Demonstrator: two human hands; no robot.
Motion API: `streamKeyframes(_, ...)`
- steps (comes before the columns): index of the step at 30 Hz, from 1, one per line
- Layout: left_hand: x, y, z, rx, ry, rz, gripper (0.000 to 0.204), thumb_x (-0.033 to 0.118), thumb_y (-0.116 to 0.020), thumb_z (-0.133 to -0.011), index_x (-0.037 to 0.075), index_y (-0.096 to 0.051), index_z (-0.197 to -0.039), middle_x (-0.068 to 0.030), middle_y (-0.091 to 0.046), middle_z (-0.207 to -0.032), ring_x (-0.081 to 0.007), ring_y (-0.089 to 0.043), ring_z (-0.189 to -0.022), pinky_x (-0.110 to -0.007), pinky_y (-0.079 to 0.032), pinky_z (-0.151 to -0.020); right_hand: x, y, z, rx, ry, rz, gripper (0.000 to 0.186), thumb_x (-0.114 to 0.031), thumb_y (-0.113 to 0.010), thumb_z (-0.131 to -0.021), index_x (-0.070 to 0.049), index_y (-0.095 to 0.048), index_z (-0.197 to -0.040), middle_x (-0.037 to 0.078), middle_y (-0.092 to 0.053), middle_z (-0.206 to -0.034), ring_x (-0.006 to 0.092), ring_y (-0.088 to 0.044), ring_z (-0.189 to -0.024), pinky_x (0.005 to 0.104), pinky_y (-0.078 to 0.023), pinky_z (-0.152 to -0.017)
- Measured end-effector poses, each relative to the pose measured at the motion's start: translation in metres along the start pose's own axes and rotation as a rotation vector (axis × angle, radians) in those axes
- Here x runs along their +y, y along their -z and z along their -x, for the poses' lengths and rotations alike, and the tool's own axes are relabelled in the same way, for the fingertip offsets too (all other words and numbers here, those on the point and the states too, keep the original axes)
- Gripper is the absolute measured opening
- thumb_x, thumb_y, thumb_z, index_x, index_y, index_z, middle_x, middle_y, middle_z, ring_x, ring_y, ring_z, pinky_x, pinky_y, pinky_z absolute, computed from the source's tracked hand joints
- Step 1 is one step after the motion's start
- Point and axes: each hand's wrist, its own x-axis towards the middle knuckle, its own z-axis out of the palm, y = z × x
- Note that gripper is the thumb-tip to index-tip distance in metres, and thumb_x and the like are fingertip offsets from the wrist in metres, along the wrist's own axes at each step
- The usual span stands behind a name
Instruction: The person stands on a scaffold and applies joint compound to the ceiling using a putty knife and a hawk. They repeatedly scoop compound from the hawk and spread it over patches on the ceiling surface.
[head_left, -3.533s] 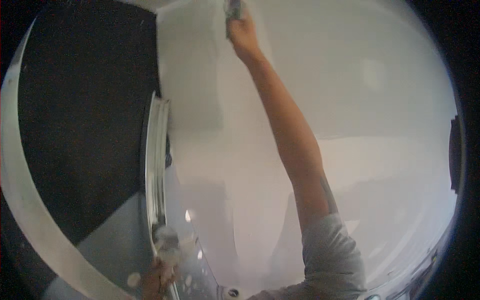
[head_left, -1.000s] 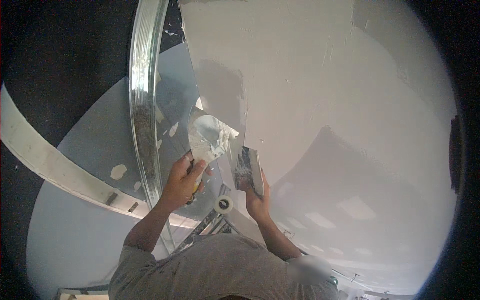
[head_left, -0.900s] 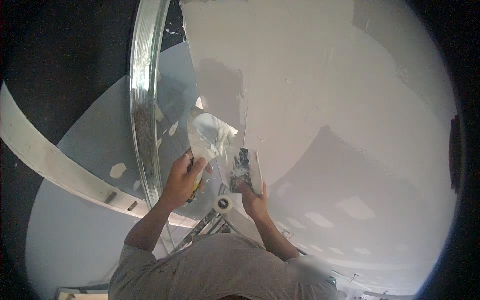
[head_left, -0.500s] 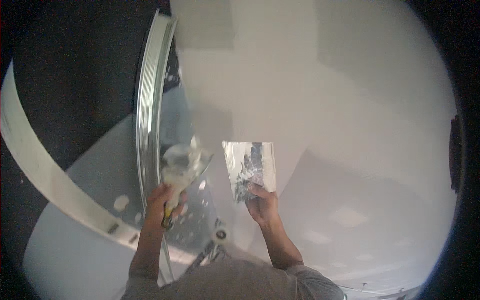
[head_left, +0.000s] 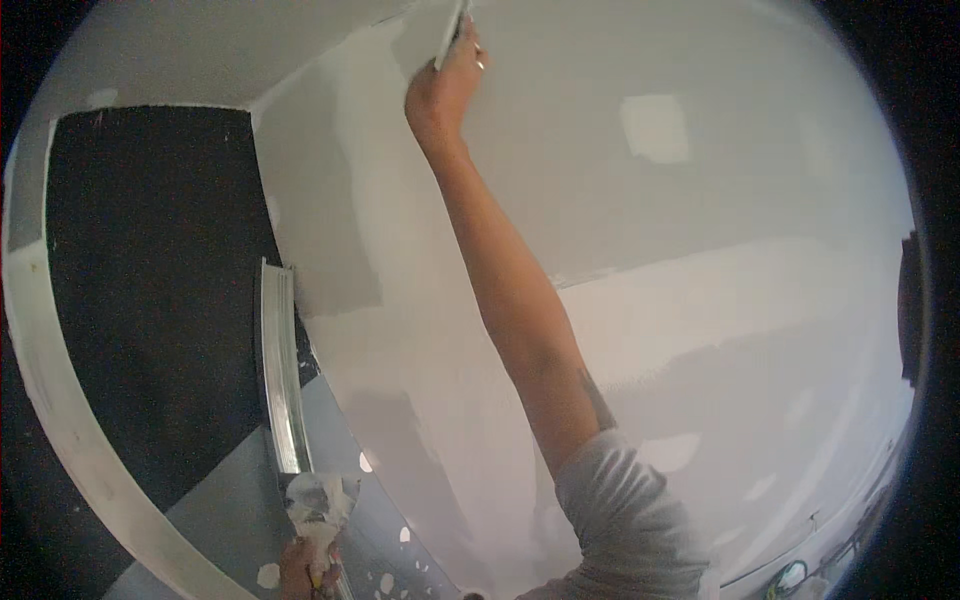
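Note:
High on the pale, patched wall, my right hand point(head_left: 445, 90) grips a flat plastering blade point(head_left: 452, 35), seen almost edge-on at the top of the view, close to where wall meets ceiling. My bare right arm stretches up to it. Low on the left, my left hand point(head_left: 308, 565) is closed around the yellow handle of a wide putty knife point(head_left: 320, 495), whose face carries white compound. A long silvery metal profile point(head_left: 285, 370) stands upright just beyond the knife.
The pale wall point(head_left: 720, 230) has lighter patches and fills the right. A black panel point(head_left: 150, 280) on the left has a whitish border strip point(head_left: 75, 420) and a grey lower part. The ceiling point(head_left: 200, 50) spans the upper left. A green coiled object point(head_left: 790, 580) sits at lower right.
My right hand has risen from beside the knife to high on the wall with its blade. My left hand and knife have dropped in view. The view has tilted up, showing the ceiling.

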Motion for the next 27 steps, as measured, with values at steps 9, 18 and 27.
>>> streamKeyframes(9,-0.002,0.032,0.004,0.027,-0.050,-0.245,0.029,0.033,-0.066,-0.096,0.009,-0.060,-0.111,-0.0041,-0.063,-0.084,-0.0118,-0.054,-0.058,-0.025,-0.041,-0.042,0.002,-0.049,-0.028,-0.114,-0.061,0.093,0.076,0.012,-0.051,-0.085,0.001,-0.028,-0.156,0.024,-0.048,-0.149,0.0459,-0.052,-0.119,0.0519,-0.041,-0.104)
streamKeyframes(18,-0.019,0.069,0.004,0.087,-0.050,-0.312,0.026,0.040,-0.066,-0.096,0.015,-0.063,-0.101,0.0024,-0.060,-0.068,-0.0081,-0.046,-0.046,-0.023,-0.032,-0.039,0.014,-0.088,-0.024,-0.092,-0.171,0.128,0.073,0.010,-0.053,-0.085,0.008,-0.028,-0.153,0.031,-0.050,-0.144,0.0456,-0.054,-0.123,0.0486,-0.042,-0.106)
streamKeyframes(27,0.008,0.086,-0.017,0.052,0.060,-0.320,0.031,0.044,-0.067,-0.095,0.015,-0.059,-0.106,0.0010,-0.059,-0.078,-0.0098,-0.047,-0.056,-0.025,-0.032,-0.046,-0.012,-0.122,-0.006,-0.198,-0.177,0.287,0.071,0.007,-0.061,-0.083,0.013,-0.033,-0.149,0.029,-0.052,-0.143,0.0425,-0.054,-0.126,0.0466,-0.042,-0.107)
